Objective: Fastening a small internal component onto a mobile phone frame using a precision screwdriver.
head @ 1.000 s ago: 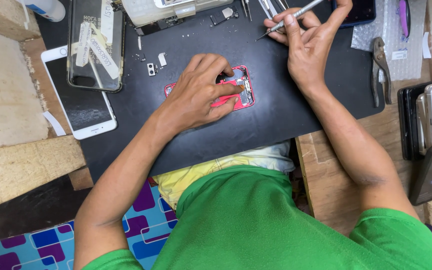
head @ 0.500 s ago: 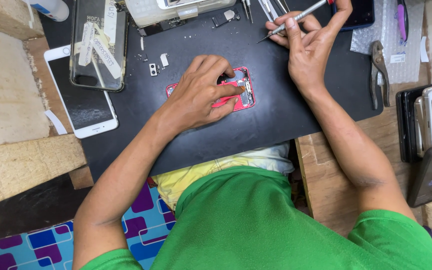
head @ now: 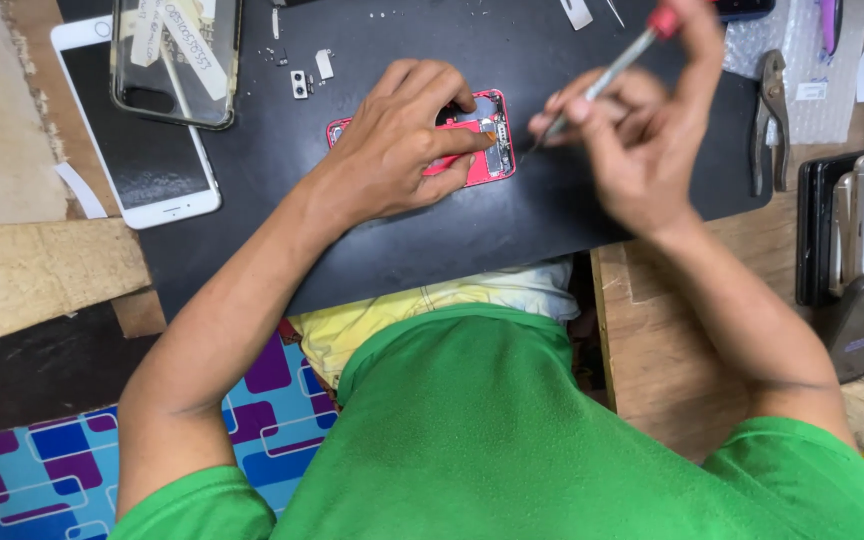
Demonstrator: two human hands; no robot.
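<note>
The scene is evenly and brightly lit from above, and colours are rendered vividly. Only soft, short shadows are cast beneath the left hand [head: 397,140] on the black mat [head: 432,230]. Faint glare is seen on the clear phone case [head: 174,60]. The right hand [head: 642,140] is slightly smeared by motion blur.

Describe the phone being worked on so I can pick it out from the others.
On the black mat, look under the left hand. The opened phone lies there, its insides exposed. Its red frame sets it apart; the white phone at the mat's left edge is closed, screen up.
</note>
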